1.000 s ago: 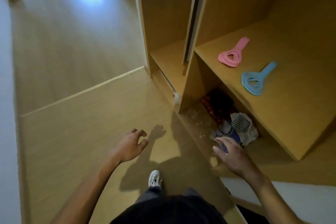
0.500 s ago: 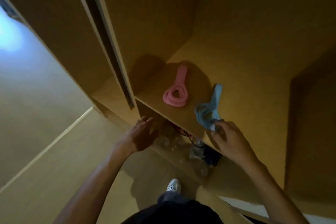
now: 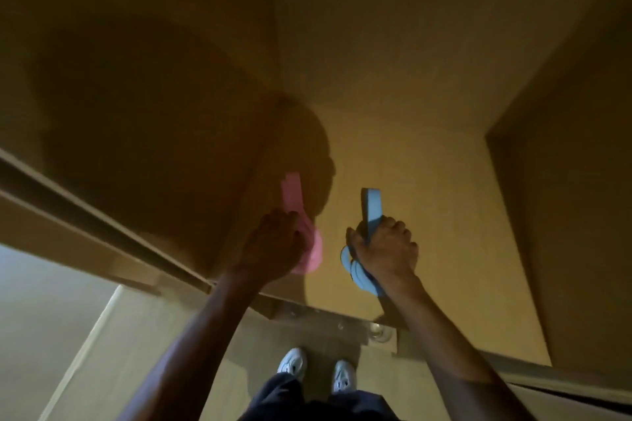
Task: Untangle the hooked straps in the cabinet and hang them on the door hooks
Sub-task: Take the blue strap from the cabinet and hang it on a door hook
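both arms reach into the cabinet (image 3: 376,27), hands apart: the right hand (image 3: 386,253) is wrapped round the blue strap (image 3: 372,205), while the left hand (image 3: 273,243) covers the pink strap (image 3: 292,195) on the shelf (image 3: 427,215), its grip too blurred to tell.

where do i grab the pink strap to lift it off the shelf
Take the pink strap at the neck where its flat tail meets the loop, coming from above at the front of the shelf. It lies flat, tail pointing back, loop nearest you; the left hand rests there.
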Action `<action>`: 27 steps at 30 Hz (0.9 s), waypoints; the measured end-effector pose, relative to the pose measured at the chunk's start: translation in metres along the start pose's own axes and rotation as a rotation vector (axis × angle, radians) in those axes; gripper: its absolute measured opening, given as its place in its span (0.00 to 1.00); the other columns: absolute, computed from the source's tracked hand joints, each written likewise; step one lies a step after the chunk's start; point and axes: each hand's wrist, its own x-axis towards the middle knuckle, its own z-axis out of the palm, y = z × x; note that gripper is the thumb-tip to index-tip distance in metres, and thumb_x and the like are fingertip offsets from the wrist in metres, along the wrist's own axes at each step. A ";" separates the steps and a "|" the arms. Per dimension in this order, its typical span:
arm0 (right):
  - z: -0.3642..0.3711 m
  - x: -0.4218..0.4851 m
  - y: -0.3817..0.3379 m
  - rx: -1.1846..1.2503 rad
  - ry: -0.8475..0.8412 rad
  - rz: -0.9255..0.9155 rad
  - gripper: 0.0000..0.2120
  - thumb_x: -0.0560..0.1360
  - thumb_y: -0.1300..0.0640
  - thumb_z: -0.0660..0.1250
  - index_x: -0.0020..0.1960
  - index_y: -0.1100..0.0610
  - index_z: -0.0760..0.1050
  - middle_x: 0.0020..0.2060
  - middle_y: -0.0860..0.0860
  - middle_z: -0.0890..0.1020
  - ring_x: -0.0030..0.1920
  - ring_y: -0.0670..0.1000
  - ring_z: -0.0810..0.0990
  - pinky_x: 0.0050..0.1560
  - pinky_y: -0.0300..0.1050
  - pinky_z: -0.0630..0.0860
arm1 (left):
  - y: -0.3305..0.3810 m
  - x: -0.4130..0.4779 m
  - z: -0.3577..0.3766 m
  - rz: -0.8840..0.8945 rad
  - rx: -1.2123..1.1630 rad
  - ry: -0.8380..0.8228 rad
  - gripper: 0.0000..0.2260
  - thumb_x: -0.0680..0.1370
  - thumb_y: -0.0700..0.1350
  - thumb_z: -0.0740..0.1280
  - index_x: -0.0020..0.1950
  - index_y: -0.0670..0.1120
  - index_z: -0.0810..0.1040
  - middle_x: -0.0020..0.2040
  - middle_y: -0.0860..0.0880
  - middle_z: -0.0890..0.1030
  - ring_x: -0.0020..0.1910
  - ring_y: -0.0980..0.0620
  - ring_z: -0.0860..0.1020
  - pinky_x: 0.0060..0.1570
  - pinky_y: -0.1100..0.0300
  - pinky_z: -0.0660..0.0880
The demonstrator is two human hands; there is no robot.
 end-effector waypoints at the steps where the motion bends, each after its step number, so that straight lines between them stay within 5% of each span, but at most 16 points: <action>1: 0.003 0.000 -0.005 0.001 0.020 0.029 0.29 0.75 0.39 0.59 0.63 0.62 0.66 0.59 0.58 0.73 0.60 0.59 0.72 0.56 0.51 0.69 | 0.000 0.003 -0.002 0.014 0.003 -0.003 0.13 0.79 0.48 0.60 0.61 0.46 0.73 0.61 0.46 0.75 0.60 0.44 0.73 0.59 0.49 0.72; 13: 0.002 -0.010 -0.030 0.252 -0.017 0.217 0.19 0.75 0.49 0.62 0.59 0.61 0.65 0.55 0.58 0.78 0.57 0.61 0.77 0.57 0.52 0.70 | -0.007 0.042 -0.022 0.247 0.004 -0.096 0.16 0.80 0.48 0.57 0.66 0.44 0.70 0.66 0.45 0.70 0.65 0.47 0.70 0.62 0.55 0.68; 16: -0.007 -0.015 -0.026 0.337 -0.014 0.240 0.17 0.76 0.50 0.61 0.57 0.60 0.65 0.53 0.58 0.80 0.54 0.61 0.78 0.57 0.53 0.71 | -0.007 0.049 -0.024 0.272 -0.005 -0.105 0.15 0.80 0.49 0.59 0.64 0.46 0.72 0.60 0.46 0.76 0.52 0.50 0.76 0.51 0.59 0.75; 19: -0.019 -0.022 -0.022 0.400 0.010 0.290 0.15 0.74 0.47 0.63 0.52 0.56 0.64 0.45 0.53 0.77 0.49 0.58 0.79 0.53 0.49 0.71 | -0.006 0.051 -0.025 0.329 0.008 -0.082 0.14 0.80 0.49 0.59 0.62 0.46 0.73 0.53 0.47 0.78 0.41 0.55 0.76 0.39 0.65 0.72; 27: -0.040 -0.058 0.020 0.394 0.106 0.394 0.15 0.71 0.59 0.65 0.55 0.57 0.64 0.42 0.53 0.75 0.45 0.59 0.79 0.41 0.49 0.73 | 0.029 0.055 -0.016 0.457 0.003 -0.137 0.14 0.78 0.50 0.60 0.60 0.46 0.75 0.58 0.45 0.76 0.60 0.45 0.72 0.61 0.51 0.71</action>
